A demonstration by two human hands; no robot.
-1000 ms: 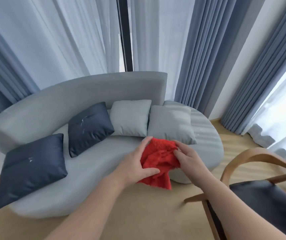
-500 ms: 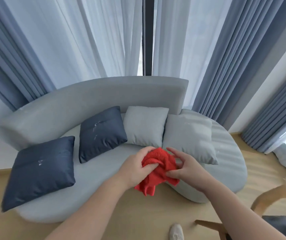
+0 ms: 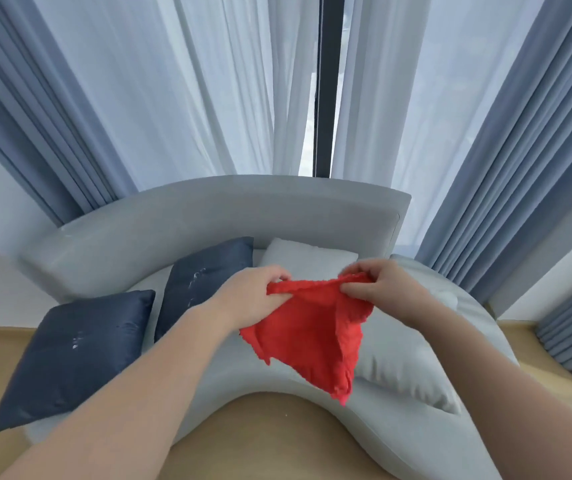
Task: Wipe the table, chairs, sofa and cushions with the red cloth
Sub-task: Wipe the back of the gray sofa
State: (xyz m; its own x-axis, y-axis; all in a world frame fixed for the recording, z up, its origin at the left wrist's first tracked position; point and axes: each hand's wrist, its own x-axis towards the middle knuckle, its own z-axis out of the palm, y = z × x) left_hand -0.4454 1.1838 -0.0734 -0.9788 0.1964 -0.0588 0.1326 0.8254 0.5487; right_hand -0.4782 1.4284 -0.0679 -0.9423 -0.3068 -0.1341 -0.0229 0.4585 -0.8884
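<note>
Red cloth (image 3: 315, 336) hangs spread between left hand (image 3: 255, 299) and right hand (image 3: 386, 289), each grip pinching its top edge.

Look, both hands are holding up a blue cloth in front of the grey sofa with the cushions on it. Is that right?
Not quite. The cloth is red, not blue, as the head view shows. The rest stands: the left hand and the right hand both hold it up in front of the grey sofa with the cushions on it.
</note>
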